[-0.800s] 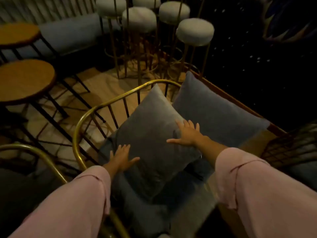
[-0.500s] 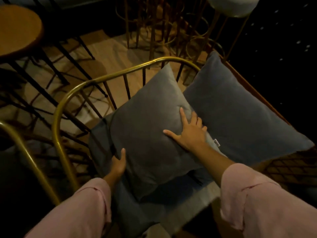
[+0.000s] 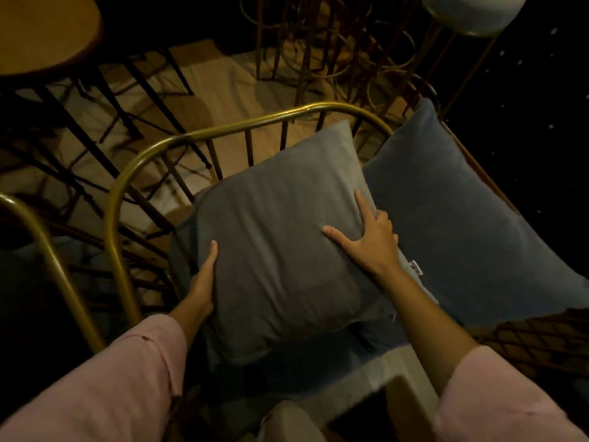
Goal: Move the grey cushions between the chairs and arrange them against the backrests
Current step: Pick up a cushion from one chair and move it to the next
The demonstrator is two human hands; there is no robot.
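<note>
A grey cushion (image 3: 280,244) leans tilted in the chair with the curved gold backrest (image 3: 178,141), its top corner near the rail. My left hand (image 3: 204,279) grips the cushion's left edge, thumb on the front and fingers hidden behind. My right hand (image 3: 366,237) lies spread and flat on its right side, pressing the fabric. A second, bluer grey cushion (image 3: 462,224) leans to the right, partly behind the first. The chair's seat pad (image 3: 287,374) shows below the cushion.
A round wooden table (image 3: 41,30) on dark legs stands at the upper left. Gold bar stool legs (image 3: 318,52) and a white stool seat (image 3: 471,11) crowd the back. Another gold chair frame (image 3: 47,250) is at the left. A dark woven chair edge (image 3: 535,342) is at the right.
My left hand slid from the cushion's front to its left edge and took hold. My right hand moved lower right on the cushion. The view has dipped and come closer.
</note>
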